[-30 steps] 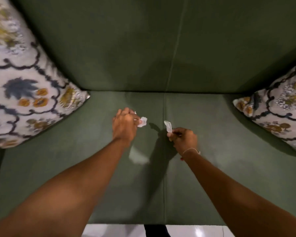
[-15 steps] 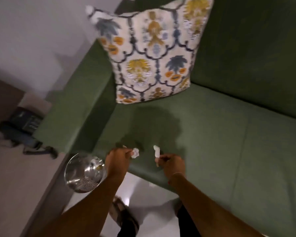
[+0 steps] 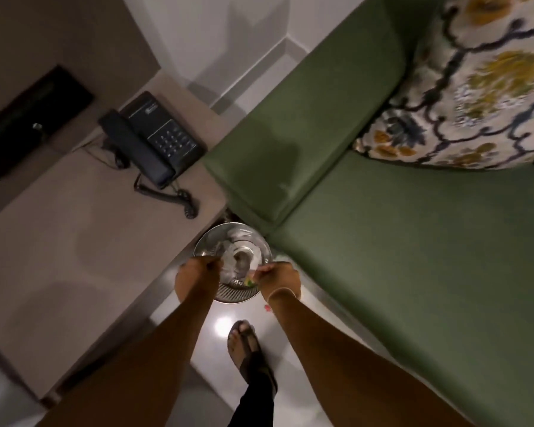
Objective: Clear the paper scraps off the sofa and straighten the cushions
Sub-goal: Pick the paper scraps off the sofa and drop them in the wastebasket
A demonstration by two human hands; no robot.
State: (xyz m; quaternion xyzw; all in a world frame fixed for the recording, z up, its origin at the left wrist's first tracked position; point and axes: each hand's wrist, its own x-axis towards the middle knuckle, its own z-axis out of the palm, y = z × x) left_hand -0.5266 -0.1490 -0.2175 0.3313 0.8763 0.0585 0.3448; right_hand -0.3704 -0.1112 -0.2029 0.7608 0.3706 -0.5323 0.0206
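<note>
Both my hands hover over a shiny metal waste bin (image 3: 228, 292) on the floor by the sofa's arm. My left hand (image 3: 198, 274) is above the bin's left rim with its fingers pinched together; the paper scrap it carries is hidden under them. My right hand (image 3: 279, 277) is above the right rim, pinching a pale paper scrap (image 3: 257, 270) at its fingertips. White crumpled paper (image 3: 241, 257) lies inside the bin. The green sofa (image 3: 413, 257) fills the right side. One patterned cushion (image 3: 475, 87) leans in its back corner.
A beige side table (image 3: 74, 241) stands to the left of the bin, with a black corded telephone (image 3: 154, 143) and a dark flat tray (image 3: 28, 118) on it. My sandalled foot (image 3: 247, 343) is on the glossy white floor below the bin.
I have turned left from the sofa seat to the bin. Both hands, each pinching a scrap, moved off the seat's front edge to above the bin.
</note>
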